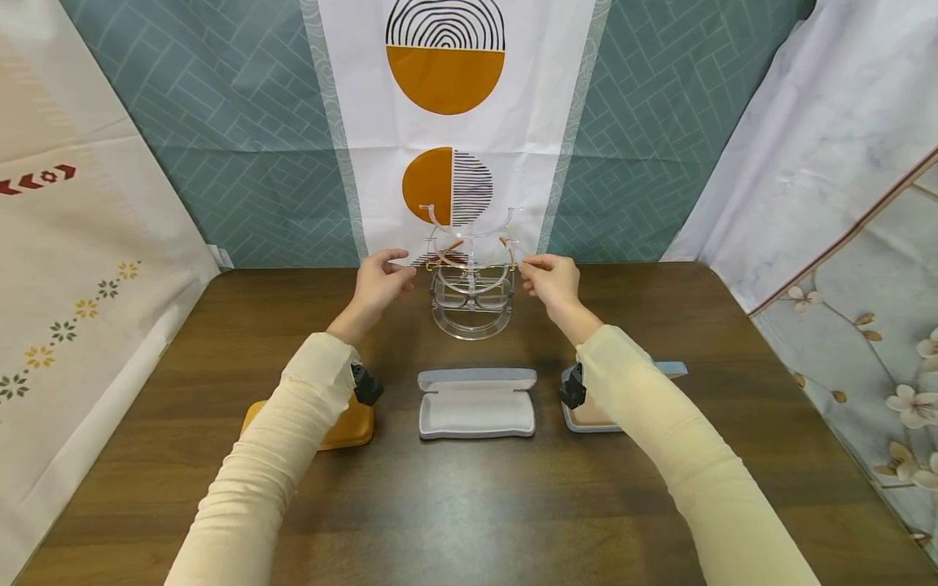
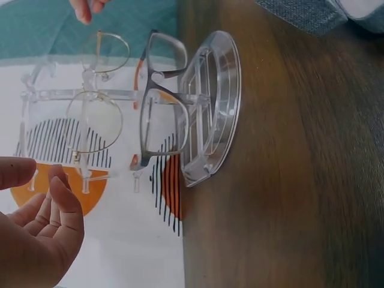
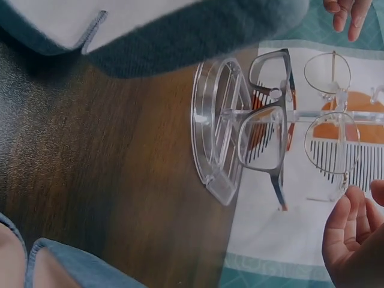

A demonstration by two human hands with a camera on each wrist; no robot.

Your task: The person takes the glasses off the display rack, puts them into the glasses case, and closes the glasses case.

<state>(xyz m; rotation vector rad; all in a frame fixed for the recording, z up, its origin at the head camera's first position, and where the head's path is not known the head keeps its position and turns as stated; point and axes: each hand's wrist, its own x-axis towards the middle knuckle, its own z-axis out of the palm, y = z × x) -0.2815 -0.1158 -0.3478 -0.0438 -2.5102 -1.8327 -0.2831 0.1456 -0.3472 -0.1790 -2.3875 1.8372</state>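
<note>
A clear acrylic glasses stand (image 1: 471, 331) stands at the back of the table. On its middle tier sit thin gold-framed glasses (image 2: 122, 123); on the tier below are grey-framed glasses (image 3: 240, 141). My left hand (image 1: 379, 285) is held in the air left of the gold pair, thumb and fingertips apart with nothing between them. On the other side my right hand (image 1: 553, 283) has its fingertips close by the gold frame's hinge. Whether they touch it is hard to tell; no grip shows. Both hands' fingers are loosely bent.
Nearer me, a pale grey glasses case (image 1: 477, 415) lies with its lid up. To its right is another open case (image 1: 589, 419), blue-grey with a beige lining, partly behind my right arm. A mustard-yellow case (image 1: 350, 430) lies partly under my left forearm. A patterned curtain (image 1: 274, 195) hangs behind.
</note>
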